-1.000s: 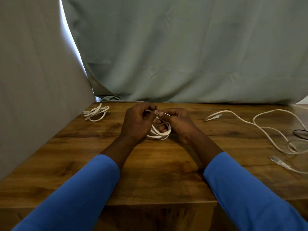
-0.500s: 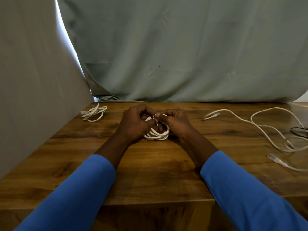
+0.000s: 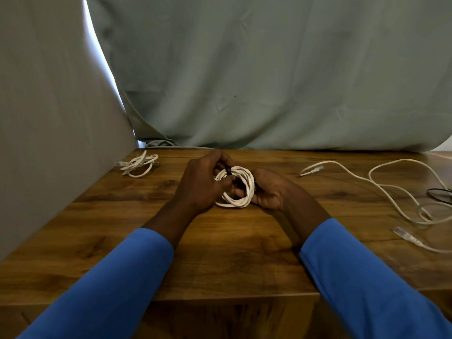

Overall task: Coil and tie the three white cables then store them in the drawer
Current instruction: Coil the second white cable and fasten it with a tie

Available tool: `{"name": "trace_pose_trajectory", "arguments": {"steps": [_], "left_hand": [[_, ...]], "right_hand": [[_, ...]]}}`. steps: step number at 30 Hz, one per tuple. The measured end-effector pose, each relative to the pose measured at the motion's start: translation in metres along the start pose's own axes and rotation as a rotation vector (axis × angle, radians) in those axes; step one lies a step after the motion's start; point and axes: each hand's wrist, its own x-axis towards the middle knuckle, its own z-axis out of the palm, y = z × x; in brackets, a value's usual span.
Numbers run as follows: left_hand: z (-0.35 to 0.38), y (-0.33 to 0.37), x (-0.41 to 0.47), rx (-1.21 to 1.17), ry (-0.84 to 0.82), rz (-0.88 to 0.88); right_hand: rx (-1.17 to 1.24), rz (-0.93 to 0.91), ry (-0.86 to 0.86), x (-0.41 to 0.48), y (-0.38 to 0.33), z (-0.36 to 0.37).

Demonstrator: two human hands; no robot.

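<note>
A person in smooth blue sleeves holds a round coil of white cable (image 3: 241,192) at the middle of a dark, wood-grain table (image 3: 220,253). The left hand (image 3: 200,184) pinches the coil's upper left, by a thin black tie (image 3: 229,171), while the right hand (image 3: 271,192) grips its right side. A second white bundle (image 3: 139,165) lies far left. A third white cable (image 3: 391,192) sprawls in loose loops at right, before a creased grey-green cloth (image 3: 269,81).
</note>
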Motion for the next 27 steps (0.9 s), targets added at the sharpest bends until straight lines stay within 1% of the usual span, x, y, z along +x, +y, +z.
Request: {"name": "trace_pose_trajectory", "arguments": {"steps": [2, 7, 10, 12, 15, 18, 21, 24, 27], "left_hand": [[-0.001, 0.003, 0.0, 0.008, 0.005, 0.048], [-0.003, 0.008, -0.001, 0.028, 0.062, 0.138], [-0.003, 0.008, -0.002, 0.027, 0.059, 0.153], [-0.003, 0.008, -0.002, 0.019, 0.039, 0.147], [-0.003, 0.007, -0.001, -0.046, -0.024, 0.068], [-0.004, 0.007, 0.0, -0.13, -0.054, -0.052], [-0.003, 0.006, 0.002, -0.148, -0.071, -0.116], [-0.008, 0.0, 0.003, -0.204, -0.122, -0.189], [-0.013, -0.004, 0.003, -0.244, -0.18, -0.224]], "right_hand": [[0.001, 0.044, -0.023, -0.001, -0.002, -0.004], [0.019, 0.079, -0.046, 0.001, -0.005, -0.009], [0.086, 0.063, -0.076, 0.0, -0.006, -0.01], [0.052, 0.03, -0.09, -0.001, -0.006, -0.009], [-0.069, -0.053, -0.034, 0.004, -0.003, -0.006], [-0.073, -0.123, -0.013, 0.009, 0.0, -0.003], [-0.091, -0.2, 0.039, 0.008, 0.001, -0.004], [-0.19, -0.266, 0.077, 0.005, -0.001, -0.005], [-0.27, -0.286, 0.064, -0.001, -0.004, -0.006]]}}
